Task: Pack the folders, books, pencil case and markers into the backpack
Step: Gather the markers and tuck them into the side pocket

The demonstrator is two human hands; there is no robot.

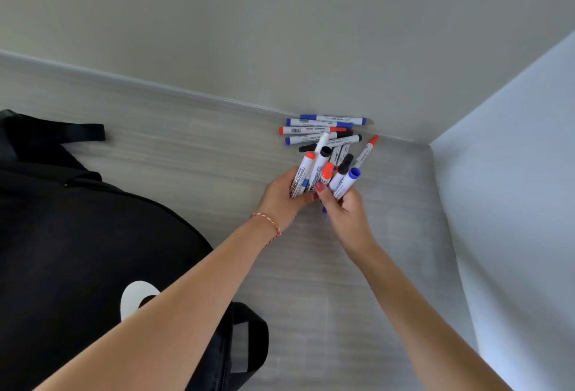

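From your head camera, both hands meet over the far right of the grey wood-grain table [186, 154]: your left hand [281, 196] grips two white-barrelled whiteboard markers, and your right hand [345, 204] curls round about three more, so the held bunch of markers [323, 172] fans out with red, black and blue caps pointing away from you. The risk lies in that fan: the barrels look smooth and lie at crossed angles, so if you reach for more without squaring them up, one could slide out and roll along the table. The loose pile of markers [323, 130] rests against the far wall, touching the skirting, just beyond your fingers; scraping at it sideways could scatter it. By my count, about five markers are in hand and roughly six or seven lie on the table, though overlaps make that uncertain. One soft black fabric backpack [77, 235] sits to the near left, well apart from the markers, its opening hidden from view. No folders, books or pencil case show.
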